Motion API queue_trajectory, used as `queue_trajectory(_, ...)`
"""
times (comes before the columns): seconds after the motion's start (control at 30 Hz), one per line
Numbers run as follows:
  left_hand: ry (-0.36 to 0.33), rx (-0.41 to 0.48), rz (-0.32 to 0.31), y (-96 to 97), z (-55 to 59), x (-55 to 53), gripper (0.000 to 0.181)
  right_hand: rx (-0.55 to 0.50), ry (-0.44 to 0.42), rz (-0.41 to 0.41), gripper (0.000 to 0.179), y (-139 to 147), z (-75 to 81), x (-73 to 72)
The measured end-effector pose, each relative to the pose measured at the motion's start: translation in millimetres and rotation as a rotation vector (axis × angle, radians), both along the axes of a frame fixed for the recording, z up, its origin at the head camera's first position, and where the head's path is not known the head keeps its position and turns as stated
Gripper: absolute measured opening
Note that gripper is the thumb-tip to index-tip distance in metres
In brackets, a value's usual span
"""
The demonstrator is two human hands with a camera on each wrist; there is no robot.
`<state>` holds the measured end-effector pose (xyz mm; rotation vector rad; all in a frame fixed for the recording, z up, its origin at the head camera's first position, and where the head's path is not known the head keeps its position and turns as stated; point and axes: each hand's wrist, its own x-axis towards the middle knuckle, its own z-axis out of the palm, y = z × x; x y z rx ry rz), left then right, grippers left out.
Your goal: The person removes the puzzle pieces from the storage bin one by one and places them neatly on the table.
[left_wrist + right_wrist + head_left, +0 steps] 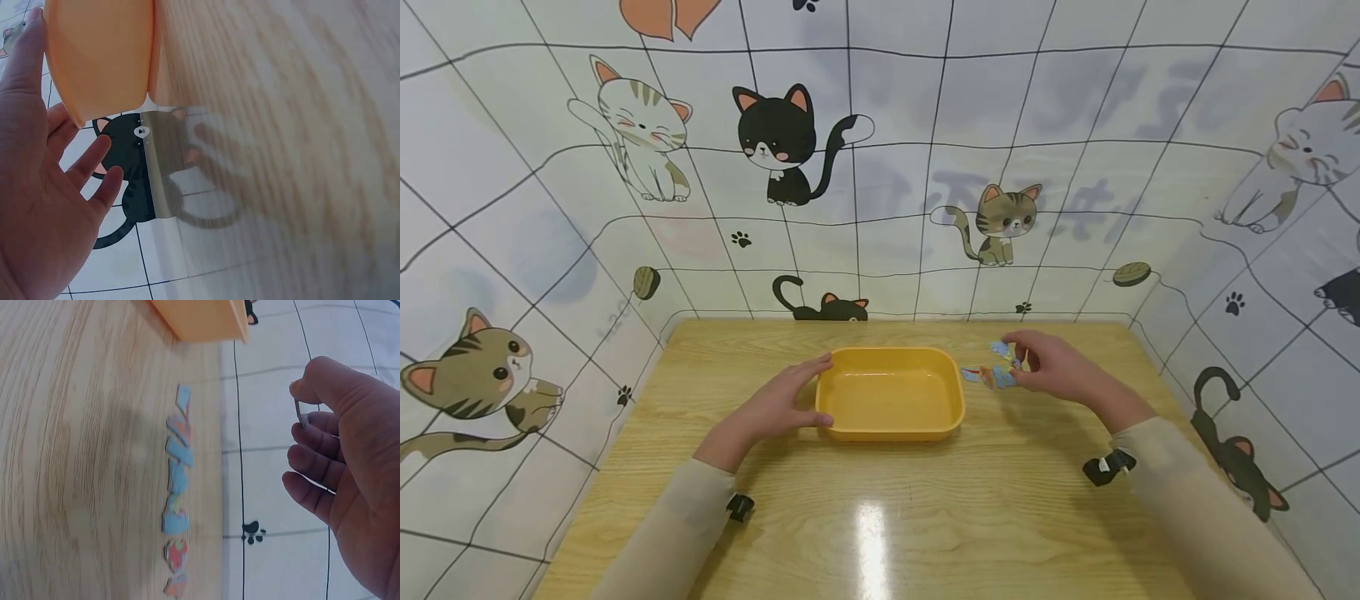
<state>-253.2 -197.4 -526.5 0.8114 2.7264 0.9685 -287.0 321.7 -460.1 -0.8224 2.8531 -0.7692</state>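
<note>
The yellow tray (891,437) stands on the wooden table. At its left end my left hand (786,400) rests with thumb and fingers spread along the rim, the remaining fingers loose in the left wrist view. Past the tray's right end, my right hand (1052,367) is raised over a small group of flat, colourful jigsaw pieces (1002,377). Between its thumb and index finger it pinches a thin flat jigsaw piece (299,414), seen edge-on in the right wrist view; the other fingers are bent. Several pieces, mostly light blue with red and orange parts, lie on the table there.
A white cloth backdrop (895,183) with cartoon cats and grid lines rises behind the table and along both sides. The wooden table (970,517) extends toward me, with a bright light reflection near its front. A dark wrist device (1108,468) sits at the right cuff.
</note>
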Motion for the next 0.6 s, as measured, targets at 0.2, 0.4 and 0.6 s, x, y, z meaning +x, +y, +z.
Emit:
queue_trajectory(0.2,0.003,-0.008,-0.003,-0.6,-0.4,-0.7,0.103,0.017,-0.04,-0.084,0.059,31.5,-4.8,1.4)
queue_trajectory(0.4,0.004,-0.012,-0.003,-0.2,-0.2,-0.8,0.104,0.05,-0.072,-0.152,0.06,61.4,-11.5,2.5)
queue_trajectory(0.6,-0.005,-0.01,0.003,0.6,0.9,0.0,0.103,0.048,-0.084,-0.196,0.066,79.6,-17.7,2.4)
